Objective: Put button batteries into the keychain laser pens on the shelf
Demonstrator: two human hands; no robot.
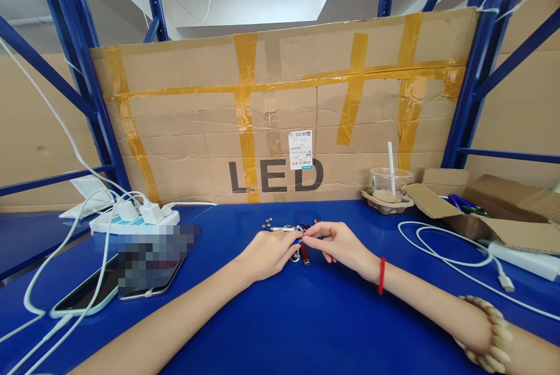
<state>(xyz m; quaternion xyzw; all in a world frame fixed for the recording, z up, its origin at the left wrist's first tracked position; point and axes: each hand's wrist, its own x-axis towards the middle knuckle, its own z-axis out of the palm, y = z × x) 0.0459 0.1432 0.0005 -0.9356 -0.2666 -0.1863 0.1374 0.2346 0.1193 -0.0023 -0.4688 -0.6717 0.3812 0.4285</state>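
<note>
My left hand and my right hand meet over the blue table, fingertips together. Both pinch a small blue part between them; what it is I cannot make out. A small red pen-like light with a metal ring lies just under my fingers. Behind them lie a silver pen-like light and several small round button cells. My right wrist wears a red string, and a beaded bracelet sits further up that arm.
A white power strip with chargers and cables sits at the left, with two phones in front of it. A plastic cup with a straw stands at the back right. Open cardboard boxes and a white cable lie right. A taped cardboard sheet forms the back wall.
</note>
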